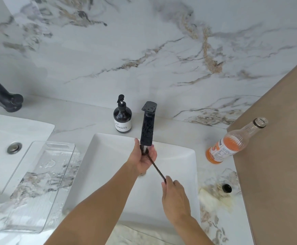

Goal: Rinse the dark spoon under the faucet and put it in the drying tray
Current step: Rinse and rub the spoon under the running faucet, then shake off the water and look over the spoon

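A white marble wall veined in grey and tan rises behind a marble surface [84,121] that carries two white basins. I stand over the right-hand basin [176,174], with its black faucet [146,124] at the far rim.

My right hand [175,197] is closed in a pinch on the handle end of the dark spoon [155,166]. The spoon slants up and away, so its bowl sits right under the spout. My left hand [145,159] is cupped around that bowl, fingers curled against it, rubbing rather than clamping. A thin run of water seems to fall from the spout onto it.

So I judge the rinse to be under way and not finished. Still to do is carrying the spoon over to the clear drying tray [41,184], which lies wet between the two basins, well to my left, with no spoon in it.

A dark pump soap bottle [122,118] stands just left of the faucet; its white label carries print too small to read. At the right a ribbed glass bottle [232,145] of orange drink stands uncapped, its label lettering unreadable, and a small black cap [226,188] lies nearer me.
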The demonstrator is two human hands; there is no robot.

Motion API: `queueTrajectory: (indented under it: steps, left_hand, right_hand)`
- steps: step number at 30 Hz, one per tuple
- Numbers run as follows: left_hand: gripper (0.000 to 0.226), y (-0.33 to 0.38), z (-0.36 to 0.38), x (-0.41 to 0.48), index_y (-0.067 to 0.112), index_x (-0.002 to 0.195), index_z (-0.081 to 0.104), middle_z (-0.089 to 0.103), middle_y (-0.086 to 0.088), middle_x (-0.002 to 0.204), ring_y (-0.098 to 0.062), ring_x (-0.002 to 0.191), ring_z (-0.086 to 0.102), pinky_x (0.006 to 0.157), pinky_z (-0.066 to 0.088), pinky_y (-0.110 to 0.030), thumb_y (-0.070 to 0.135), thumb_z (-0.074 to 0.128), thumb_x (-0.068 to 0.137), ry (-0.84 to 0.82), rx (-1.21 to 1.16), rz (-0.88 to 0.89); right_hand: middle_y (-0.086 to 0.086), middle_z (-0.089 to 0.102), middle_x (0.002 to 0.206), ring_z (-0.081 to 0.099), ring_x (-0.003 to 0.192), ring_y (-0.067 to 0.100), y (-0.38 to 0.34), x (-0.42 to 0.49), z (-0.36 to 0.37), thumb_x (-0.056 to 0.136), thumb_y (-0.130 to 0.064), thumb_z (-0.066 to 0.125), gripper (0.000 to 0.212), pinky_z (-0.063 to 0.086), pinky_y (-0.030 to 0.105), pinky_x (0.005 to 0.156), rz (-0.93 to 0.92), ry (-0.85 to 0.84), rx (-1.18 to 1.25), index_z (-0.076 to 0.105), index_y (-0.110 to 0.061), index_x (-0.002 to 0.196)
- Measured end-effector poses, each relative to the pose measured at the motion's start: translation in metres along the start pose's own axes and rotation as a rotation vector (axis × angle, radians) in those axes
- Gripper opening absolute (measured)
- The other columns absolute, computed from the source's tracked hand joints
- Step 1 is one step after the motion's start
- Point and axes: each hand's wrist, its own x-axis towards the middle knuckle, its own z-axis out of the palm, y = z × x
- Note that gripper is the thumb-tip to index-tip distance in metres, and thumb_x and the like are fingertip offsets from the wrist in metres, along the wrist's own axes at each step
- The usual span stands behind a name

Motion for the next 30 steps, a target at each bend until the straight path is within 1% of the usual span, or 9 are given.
queueTrajectory:
  steps: [3, 5, 10, 12, 17, 21, 25, 28, 30]
  left_hand:
    - [0.061, 0.008, -0.007, -0.002, 0.011, 0.072, 0.053, 0.049, 0.001, 0.054, -0.009, 0.029, 0.028, 0.034, 0.023, -0.019, 0.067, 0.037, 0.093, -0.092, 0.099, -0.081]
    - [0.045, 0.012, -0.006, -0.005, 0.012, 0.071, 0.047, 0.049, 0.001, 0.053, -0.009, 0.026, 0.024, 0.03, 0.016, -0.02, 0.048, 0.039, 0.098, -0.146, 0.106, -0.144]
    - [0.029, 0.005, -0.002, -0.008, 0.009, 0.067, 0.053, 0.052, -0.002, 0.057, -0.009, 0.03, 0.03, 0.025, 0.017, -0.018, 0.018, 0.039, 0.091, -0.16, 0.172, -0.219]
    - [0.026, 0.002, -0.002, -0.009, 0.006, 0.076, 0.057, 0.054, -0.003, 0.063, -0.009, 0.032, 0.033, 0.025, 0.019, -0.017, 0.015, 0.038, 0.091, -0.137, 0.176, -0.215]
    - [0.031, 0.003, -0.003, -0.014, 0.005, 0.08, 0.061, 0.057, -0.004, 0.066, -0.009, 0.034, 0.037, 0.026, 0.024, -0.018, 0.02, 0.039, 0.096, -0.178, 0.147, -0.189]
    - [0.049, 0.006, -0.008, -0.017, 0.009, 0.063, 0.064, 0.056, -0.002, 0.055, -0.012, 0.038, 0.042, 0.034, 0.029, -0.02, 0.035, 0.043, 0.099, -0.102, 0.189, -0.128]
    - [0.044, 0.007, -0.021, -0.035, 0.013, 0.072, 0.056, 0.054, 0.0, 0.053, -0.011, 0.031, 0.027, 0.036, 0.015, -0.018, 0.042, 0.035, 0.099, -0.048, 0.204, -0.155]
    - [0.034, 0.007, -0.022, -0.045, 0.013, 0.076, 0.054, 0.059, 0.001, 0.06, -0.011, 0.028, 0.027, 0.031, 0.016, -0.019, 0.035, 0.036, 0.096, -0.101, 0.114, -0.208]
    - [0.037, 0.006, -0.019, -0.059, 0.012, 0.082, 0.056, 0.064, -0.001, 0.067, -0.013, 0.032, 0.036, 0.031, 0.027, -0.02, 0.04, 0.038, 0.098, -0.166, 0.085, -0.209]
  right_hand:
    - [0.006, 0.056, 0.108, 0.055, 0.106, 0.027, -0.002, 0.006, -0.022, 0.097, -0.058, 0.031, 0.052, 0.047, 0.035, 0.088, -0.087, -0.278, 0.007, 0.046, -0.025, 0.134]
    - [0.01, 0.054, 0.125, 0.051, 0.122, 0.029, -0.015, 0.022, -0.051, 0.096, -0.06, 0.035, 0.067, 0.043, 0.036, 0.096, -0.122, -0.185, 0.056, 0.033, -0.02, 0.149]
    - [0.009, 0.028, 0.154, 0.023, 0.143, 0.027, -0.082, 0.078, -0.138, 0.1, -0.029, 0.04, 0.06, 0.033, 0.039, 0.111, -0.398, 0.31, 0.108, 0.019, -0.016, 0.154]
    - [0.006, 0.028, 0.155, 0.019, 0.145, 0.03, -0.105, 0.094, -0.154, 0.096, -0.011, 0.04, 0.059, 0.035, 0.039, 0.111, -0.525, 0.247, -0.032, 0.022, -0.01, 0.151]
    - [0.007, 0.047, 0.139, 0.046, 0.123, 0.031, -0.116, 0.102, -0.15, 0.086, 0.005, 0.039, 0.054, 0.046, 0.04, 0.086, -0.54, 0.091, -0.12, 0.039, -0.008, 0.138]
    - [-0.002, 0.023, 0.164, 0.034, 0.14, 0.024, -0.095, 0.091, -0.124, 0.089, -0.001, 0.04, 0.066, 0.042, 0.043, 0.106, -0.526, 0.021, -0.063, 0.028, -0.017, 0.151]
    - [0.001, 0.049, 0.148, 0.048, 0.132, 0.018, -0.071, 0.049, -0.071, 0.097, -0.022, 0.05, 0.053, 0.037, 0.029, 0.107, -0.174, 0.126, 0.56, 0.039, -0.018, 0.148]
    - [0.005, 0.067, 0.105, 0.064, 0.088, 0.018, -0.056, 0.012, -0.024, 0.089, -0.056, 0.055, 0.05, 0.046, 0.032, 0.081, 0.227, -0.296, 0.955, 0.065, -0.014, 0.116]
    - [0.012, 0.071, 0.086, 0.067, 0.07, 0.026, -0.048, -0.011, -0.008, 0.092, -0.055, 0.055, 0.055, 0.052, 0.036, 0.067, 0.337, -0.527, 1.243, 0.07, -0.003, 0.1]
